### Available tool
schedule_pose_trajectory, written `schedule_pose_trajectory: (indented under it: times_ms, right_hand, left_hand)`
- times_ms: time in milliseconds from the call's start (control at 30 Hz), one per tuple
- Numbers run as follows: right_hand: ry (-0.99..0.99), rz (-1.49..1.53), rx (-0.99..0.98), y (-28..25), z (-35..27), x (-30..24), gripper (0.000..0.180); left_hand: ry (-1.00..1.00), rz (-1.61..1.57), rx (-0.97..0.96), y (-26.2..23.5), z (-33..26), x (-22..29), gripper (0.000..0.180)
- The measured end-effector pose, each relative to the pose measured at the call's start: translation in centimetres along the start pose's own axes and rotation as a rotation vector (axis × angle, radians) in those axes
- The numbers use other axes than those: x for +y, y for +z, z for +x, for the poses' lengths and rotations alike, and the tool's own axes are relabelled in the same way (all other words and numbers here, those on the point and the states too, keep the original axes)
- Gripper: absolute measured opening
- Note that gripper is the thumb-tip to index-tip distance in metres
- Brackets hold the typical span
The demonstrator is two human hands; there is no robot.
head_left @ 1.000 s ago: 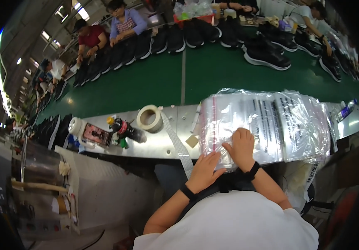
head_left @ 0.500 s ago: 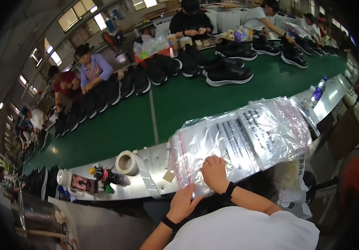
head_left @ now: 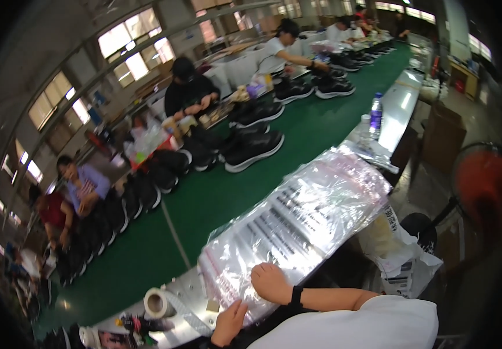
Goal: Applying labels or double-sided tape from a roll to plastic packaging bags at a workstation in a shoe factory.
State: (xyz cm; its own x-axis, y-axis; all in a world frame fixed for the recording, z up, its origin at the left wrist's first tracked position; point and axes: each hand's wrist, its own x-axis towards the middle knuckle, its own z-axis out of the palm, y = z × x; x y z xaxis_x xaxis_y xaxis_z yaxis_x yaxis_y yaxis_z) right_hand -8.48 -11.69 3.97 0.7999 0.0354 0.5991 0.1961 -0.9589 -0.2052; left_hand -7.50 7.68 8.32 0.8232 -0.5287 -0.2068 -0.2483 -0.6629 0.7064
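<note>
A stack of clear plastic bags point(head_left: 312, 212) with dark printed lines and pinkish edge strips lies along the near side of the table. My right hand point(head_left: 271, 284), a black band on its wrist, lies on top of the bags near their left end, fingers bent down against the film. At the bags' near left corner, my left hand point(head_left: 229, 323) has its fingers closed on the edge of a bag. A roll of tape point(head_left: 157, 303) stands left of the bags, with a loose pale strip trailing from it. Beside the left hand is a small tan square point(head_left: 213, 305).
Black shoes with white soles point(head_left: 254, 150) line the green table top point(head_left: 216, 195). Bottles point(head_left: 374, 116) stand past the bags' far end. A dark bottle point(head_left: 137, 326) is at lower left. Co-workers point(head_left: 190, 93) sit across. A white sack point(head_left: 405, 256) hangs at right.
The view has turned right and tilted, so the table and shoes appear shifted left. My right hand stays on the bags, its fingers more bent; my left hand remains at their near corner.
</note>
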Motion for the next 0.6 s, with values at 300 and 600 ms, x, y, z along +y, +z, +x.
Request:
schedule_pose_trajectory:
  times_ms: [300,600]
  right_hand:
    - [0.224,0.411,-0.229,-1.0,0.2,0.6,0.013]
    - [0.259,0.933,0.179,-5.1,1.5,2.8,0.017]
  left_hand:
    - [0.090,-1.633,-0.259,-0.1,7.0,1.8,0.048]
    - [-0.139,-1.404,-0.280,3.1,12.3,-0.5,0.035]
